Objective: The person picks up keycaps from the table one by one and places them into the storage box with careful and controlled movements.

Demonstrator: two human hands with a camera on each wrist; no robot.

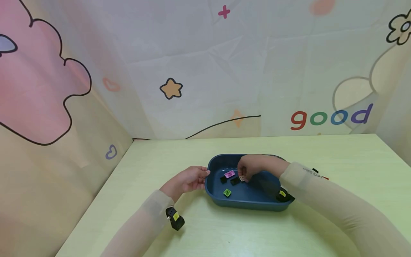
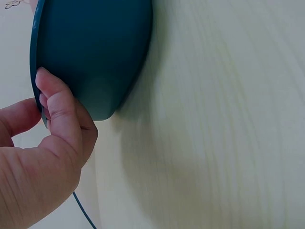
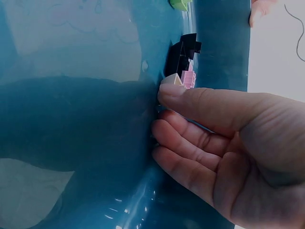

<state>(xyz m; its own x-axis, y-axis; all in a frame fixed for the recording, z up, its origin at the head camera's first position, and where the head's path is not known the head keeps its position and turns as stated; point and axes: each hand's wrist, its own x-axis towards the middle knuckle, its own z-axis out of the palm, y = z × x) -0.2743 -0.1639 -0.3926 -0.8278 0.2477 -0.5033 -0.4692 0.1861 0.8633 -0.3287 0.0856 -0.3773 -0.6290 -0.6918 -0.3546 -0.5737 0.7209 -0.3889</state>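
Note:
A blue plastic basin (image 1: 247, 204) stands on the table. At its left end my left hand (image 1: 191, 179) holds the rim, thumb on one side and curled fingers on the other, as the left wrist view shows. My right hand (image 1: 254, 165) reaches down inside the basin and pinches a small white block (image 3: 172, 79), low over the basin floor. Left of those fingertips lie a pink block (image 1: 229, 174) and two black blocks, one nearer (image 1: 235, 181) and one farther left. A bright green block (image 1: 227, 192) sits closer to the front wall.
The basin rests on a pale wooden table (image 1: 144, 160). Behind it hangs a cloth backdrop (image 1: 205, 107) printed with cartoon figures and the word "good". Small black devices are strapped at both wrists, the left one (image 1: 175, 218) hanging under the sleeve.

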